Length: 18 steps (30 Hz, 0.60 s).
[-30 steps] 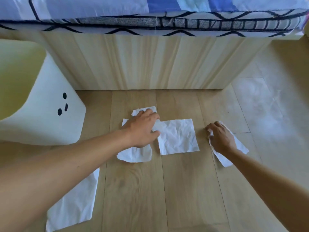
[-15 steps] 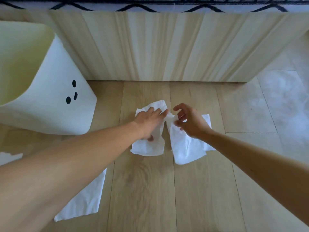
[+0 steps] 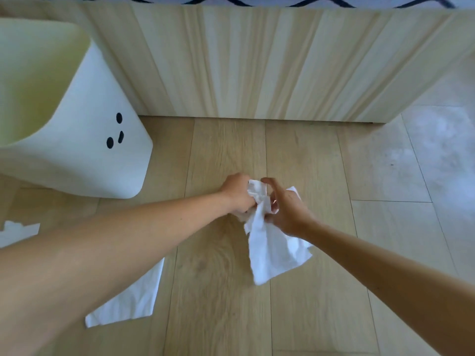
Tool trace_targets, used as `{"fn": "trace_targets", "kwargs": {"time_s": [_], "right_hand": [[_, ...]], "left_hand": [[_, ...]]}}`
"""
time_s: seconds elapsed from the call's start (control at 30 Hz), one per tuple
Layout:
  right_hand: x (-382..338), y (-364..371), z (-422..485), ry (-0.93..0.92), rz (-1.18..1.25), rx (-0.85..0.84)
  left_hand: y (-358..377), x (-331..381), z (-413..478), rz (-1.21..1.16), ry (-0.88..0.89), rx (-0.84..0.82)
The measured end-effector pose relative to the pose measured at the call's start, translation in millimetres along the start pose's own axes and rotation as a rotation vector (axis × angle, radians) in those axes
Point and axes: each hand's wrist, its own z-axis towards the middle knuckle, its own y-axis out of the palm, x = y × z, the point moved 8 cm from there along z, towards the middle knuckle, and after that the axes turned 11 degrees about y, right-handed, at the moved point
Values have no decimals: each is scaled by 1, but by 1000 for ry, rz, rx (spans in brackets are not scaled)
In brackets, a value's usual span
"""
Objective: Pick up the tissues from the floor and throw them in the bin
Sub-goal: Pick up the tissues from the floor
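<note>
My left hand (image 3: 237,195) is closed around a crumpled white tissue (image 3: 257,191) just above the wooden floor. Right beside it, my right hand (image 3: 288,209) pinches more white tissue (image 3: 275,250), which hangs below the hand in a loose sheet. The two hands nearly touch. Another flat tissue (image 3: 133,301) lies on the floor under my left forearm. A scrap of tissue (image 3: 18,231) shows at the left edge. The white bin (image 3: 77,155), with three black dots on its side and a pale yellow inside, stands at the left, open at the top.
A light wooden bed frame panel (image 3: 282,62) runs across the back. The wooden plank floor (image 3: 223,304) gives way to pale grey tiles (image 3: 424,160) at the right.
Both hands have gathered the flat tissues off the floor and bunched them together. My right hand came in from the right with its tissue. The view has tilted down and closer.
</note>
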Motion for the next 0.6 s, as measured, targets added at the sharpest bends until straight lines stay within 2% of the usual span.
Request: {"fn": "trace_targets", "kwargs": {"time_s": [0.1,0.2,0.37,0.43,0.6], "right_hand": [[-25,-15,-12,-108,189,63],[-55,-39,-20,-152,293,129],[-136,-41,-26,-347,200,25],[-169,-27,-28,-396,147,-39],[-244,36,-43,-471,23,-237]], "left_hand": [[-17,2,-12,-264,-79,76],[-52,11,-34,-452,-66,113],[-108,4,-106,-610,-21,-9],[-130,-20,-146,-522,2,-30],[-194,-146,-256,-123,-135,205]]}}
